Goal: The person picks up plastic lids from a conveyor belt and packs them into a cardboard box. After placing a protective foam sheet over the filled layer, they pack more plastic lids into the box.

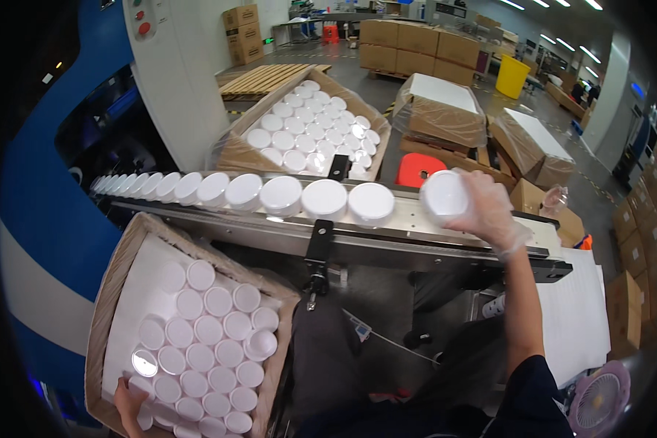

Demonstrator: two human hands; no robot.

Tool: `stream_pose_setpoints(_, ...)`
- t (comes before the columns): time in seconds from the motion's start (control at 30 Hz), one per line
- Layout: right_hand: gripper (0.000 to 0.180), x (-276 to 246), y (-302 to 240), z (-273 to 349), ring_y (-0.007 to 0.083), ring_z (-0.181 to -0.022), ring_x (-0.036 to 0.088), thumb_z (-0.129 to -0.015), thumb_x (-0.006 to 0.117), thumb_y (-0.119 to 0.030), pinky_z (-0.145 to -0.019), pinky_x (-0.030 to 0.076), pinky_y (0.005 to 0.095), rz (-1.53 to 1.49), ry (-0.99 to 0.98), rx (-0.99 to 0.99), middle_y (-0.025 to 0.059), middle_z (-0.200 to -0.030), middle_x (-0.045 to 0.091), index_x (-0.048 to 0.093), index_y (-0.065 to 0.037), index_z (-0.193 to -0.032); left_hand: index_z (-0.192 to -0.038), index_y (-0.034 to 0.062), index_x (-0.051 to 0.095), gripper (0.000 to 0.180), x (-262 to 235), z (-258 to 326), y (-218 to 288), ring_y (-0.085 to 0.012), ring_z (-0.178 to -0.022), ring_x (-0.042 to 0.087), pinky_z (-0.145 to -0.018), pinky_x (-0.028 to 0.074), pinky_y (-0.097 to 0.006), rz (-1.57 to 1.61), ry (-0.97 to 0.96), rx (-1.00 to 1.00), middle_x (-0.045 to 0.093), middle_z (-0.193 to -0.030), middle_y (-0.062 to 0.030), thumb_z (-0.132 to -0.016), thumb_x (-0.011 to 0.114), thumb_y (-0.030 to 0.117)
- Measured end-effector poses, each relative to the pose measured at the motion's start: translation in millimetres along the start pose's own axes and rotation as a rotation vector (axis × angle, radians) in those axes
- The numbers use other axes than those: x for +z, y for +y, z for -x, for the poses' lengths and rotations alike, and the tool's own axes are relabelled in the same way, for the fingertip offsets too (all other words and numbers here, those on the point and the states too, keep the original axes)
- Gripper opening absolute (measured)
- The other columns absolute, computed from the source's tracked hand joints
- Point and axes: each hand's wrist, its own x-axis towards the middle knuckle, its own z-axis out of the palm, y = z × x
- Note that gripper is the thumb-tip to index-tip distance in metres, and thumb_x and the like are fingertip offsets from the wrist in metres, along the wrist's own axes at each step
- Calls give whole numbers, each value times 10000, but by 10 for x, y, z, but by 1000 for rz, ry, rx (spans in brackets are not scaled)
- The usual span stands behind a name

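My right hand (487, 208), in a thin clear glove, grips a round white lidded jar (444, 194) just above the right part of a conveyor (405, 221). A single row of similar white jars (324, 199) stands on the belt, running leftward toward the blue machine. Low on the left, my left hand (129, 400) has its fingers curled around the edge of another white jar (140, 385). That jar lies among several white jars (209, 330) in a cardboard box (104, 328) with a white liner sheet (140, 281).
A black bracket (318, 252) juts from the conveyor's near side. Behind the belt are another jar-filled box (235, 155), a red stool (415, 168) and plastic-wrapped boxes (442, 117). A blue-and-white machine (47, 219) stands left; a pink fan (600, 400) sits lower right.
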Motion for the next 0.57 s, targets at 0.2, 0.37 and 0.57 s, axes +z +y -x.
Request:
stream_pose_setpoints(0.2, 876, 168, -254, -214, 305, -921, 540, -569, 627, -647, -737, 455, 374, -47, -277, -84, 177, -956, 546, 473, -20, -1161, -966, -11, 485, 612, -31, -71, -193, -293, -755, 597, -652, 469, -362, 114, -100, 28, 601, -824, -134, -438, 781, 81)
stream_pose_setpoints(0.37, 888, 565, -303, -172, 335, -1021, 484, -665, 546, -640, -857, 405, 387, -6, 39, -291, 225, -1127, 462, 376, -5, -1261, -895, 1, 522, 562, -230, -25, -63, -250, -647, 564, -578, 444, -351, -98, -94, 42, 588, -749, -124, -415, 789, 122)
stream_pose_setpoints(0.57, 857, 69, -528, 53, 331, -1155, 391, -703, 537, -619, -972, 286, 466, -234, 174, 14, 221, -1238, 404, 340, -43, -1306, -1147, -14, 493, 529, -336, 119, 801, -253, -649, 561, -563, 445, -344, 310, 337, 218, 582, -774, -142, -678, 663, 163)
